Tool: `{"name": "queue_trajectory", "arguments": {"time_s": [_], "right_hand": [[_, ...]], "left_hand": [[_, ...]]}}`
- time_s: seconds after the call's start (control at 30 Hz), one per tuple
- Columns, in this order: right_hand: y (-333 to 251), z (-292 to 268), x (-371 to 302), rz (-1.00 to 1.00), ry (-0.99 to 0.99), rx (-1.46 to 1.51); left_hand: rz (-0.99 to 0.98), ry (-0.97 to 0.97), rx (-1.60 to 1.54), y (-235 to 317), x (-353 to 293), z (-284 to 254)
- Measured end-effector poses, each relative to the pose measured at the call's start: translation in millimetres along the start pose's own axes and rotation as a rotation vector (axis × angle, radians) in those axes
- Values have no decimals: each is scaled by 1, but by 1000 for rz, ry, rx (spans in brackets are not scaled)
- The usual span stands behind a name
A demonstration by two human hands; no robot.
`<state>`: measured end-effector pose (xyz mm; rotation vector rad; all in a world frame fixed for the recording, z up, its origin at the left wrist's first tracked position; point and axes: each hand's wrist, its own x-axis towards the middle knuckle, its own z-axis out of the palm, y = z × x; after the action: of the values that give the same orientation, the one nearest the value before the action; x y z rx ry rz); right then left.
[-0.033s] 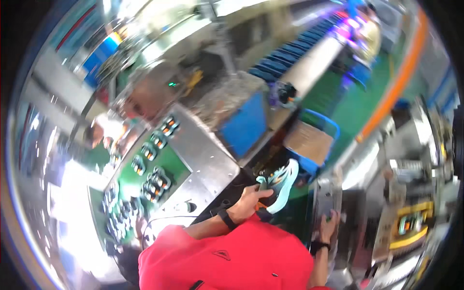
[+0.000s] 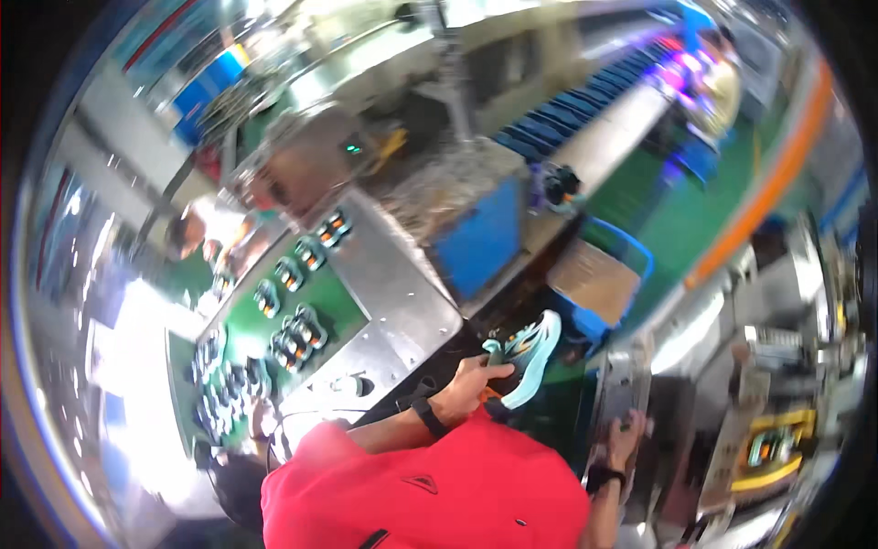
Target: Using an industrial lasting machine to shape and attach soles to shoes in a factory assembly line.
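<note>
My left hand point(image 2: 472, 382), with a black band on the wrist, is closed round the ankle part of a sneaker point(image 2: 530, 361). The sneaker has a dark and pale-teal upper with orange touches, and its pale-teal sole is turned to the right. It hangs in the air just in front of my red shirt. Farther right, my right hand point(image 2: 626, 436) rests by the edge of a grey metal machine point(image 2: 625, 380), its fingers apart with nothing visible in them. That wrist bears a black band too.
To the left, several sneakers point(image 2: 297, 337) stand on a green belt point(image 2: 343, 316) in a metal table. A blue cart point(image 2: 594, 274) stands ahead. People work at the left and by a far conveyor point(image 2: 608, 110). At right, a yellow-edged fixture point(image 2: 777, 448) holds something.
The whole view has shifted slightly, so the surroundings sit a little to the right. My left hand keeps its hold on the sneaker; my right hand appears slightly lower, its fingers more spread.
</note>
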<state>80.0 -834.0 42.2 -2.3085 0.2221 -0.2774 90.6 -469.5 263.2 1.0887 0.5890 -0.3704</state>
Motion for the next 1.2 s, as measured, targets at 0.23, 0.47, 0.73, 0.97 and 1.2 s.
{"name": "queue_trajectory", "arguments": {"time_s": [0.23, 0.47, 0.73, 0.97, 1.2], "right_hand": [[-161, -26, 155, -160, 59, -47], [-554, 6, 231, -1113, 93, -5], [-914, 187, 231, -1932, 21, -508], [-1102, 385, 228, -2252, 49, -774], [-1172, 545, 225, -2323, -129, -724]], "left_hand": [[118, 594, -382, -33, 15, -191], [193, 1002, -353, -13, 53, -406], [248, 1382, 176, 1, 99, -563], [187, 1539, 168, -10, 128, -577], [97, 1739, 71, -15, 124, -575]]}}
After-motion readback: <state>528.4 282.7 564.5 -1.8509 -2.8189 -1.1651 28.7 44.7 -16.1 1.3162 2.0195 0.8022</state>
